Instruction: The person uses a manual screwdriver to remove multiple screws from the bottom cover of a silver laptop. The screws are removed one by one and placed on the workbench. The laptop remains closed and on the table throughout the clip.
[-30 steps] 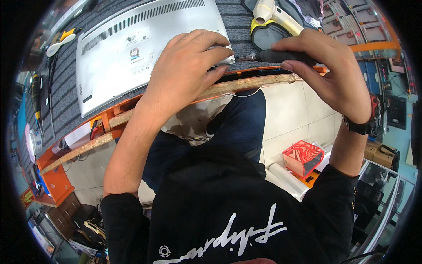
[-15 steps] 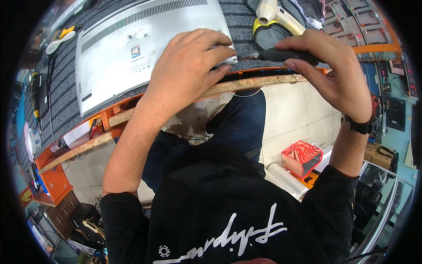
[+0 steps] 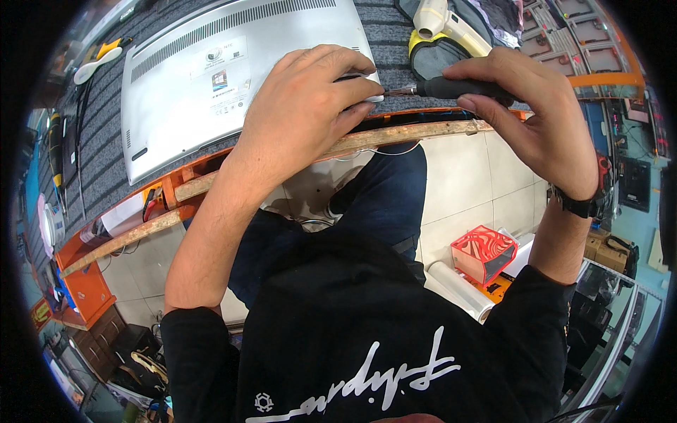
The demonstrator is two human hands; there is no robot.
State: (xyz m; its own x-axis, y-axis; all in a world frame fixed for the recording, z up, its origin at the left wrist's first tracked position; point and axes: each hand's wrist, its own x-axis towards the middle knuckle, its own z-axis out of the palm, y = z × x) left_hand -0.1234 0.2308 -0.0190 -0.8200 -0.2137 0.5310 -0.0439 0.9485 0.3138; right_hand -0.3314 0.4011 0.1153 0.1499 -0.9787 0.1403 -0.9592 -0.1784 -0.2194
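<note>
A silver laptop point(image 3: 173, 106) lies bottom side up on the bench, its vent strip along the far side. My left hand point(image 3: 307, 106) grips its near right corner, with fingers bent over the edge and the thumb lower down by the front edge. In my right hand point(image 3: 536, 106) is a black-handled screwdriver point(image 3: 458, 88), held sideways between thumb and fingers. Its metal tip points left and meets the corner beside my left fingertips. Whether a screw sits at the tip is too small to tell.
A cream heat-gun-shaped tool point(image 3: 451, 28) lies on a grey and yellow pad point(image 3: 430, 60) beyond the screwdriver. At the left are a white spoon-like tool point(image 3: 95, 67) and a yellow-black screwdriver point(image 3: 55, 151). A worn wooden rail point(image 3: 409, 134) edges the bench.
The left index fingertip has shifted slightly right, closer over the screwdriver tip. Otherwise both hands and the laptop stay almost where they were.
</note>
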